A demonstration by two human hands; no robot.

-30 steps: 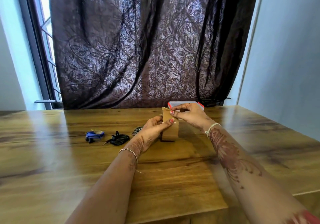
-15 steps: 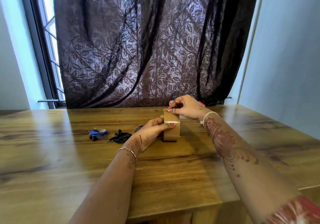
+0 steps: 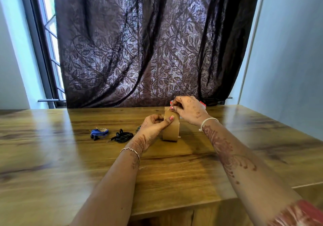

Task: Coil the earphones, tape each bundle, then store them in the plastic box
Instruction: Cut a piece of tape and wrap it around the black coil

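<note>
A roll of brown packing tape (image 3: 171,130) stands on edge on the wooden table (image 3: 174,173). My left hand (image 3: 153,125) grips the roll, thumb across its face. My right hand (image 3: 187,109) pinches the tape's free end at the top of the roll. To the left lie a coiled blue earphone bundle (image 3: 98,133) and a coiled black earphone bundle (image 3: 122,136). A third dark bundle (image 3: 138,128) peeks out behind my left hand. The plastic box with a red rim (image 3: 202,104) is almost hidden behind my right hand.
A dark leaf-patterned curtain (image 3: 148,51) hangs along the table's far edge. A barred window (image 3: 50,33) is at the left and a pale wall (image 3: 288,51) at the right. The table's near corner drops off at the lower right.
My right hand has lifted up and back at the top of the roll, pinching the tape end. My left hand keeps its grip on the roll. The view has shifted slightly.
</note>
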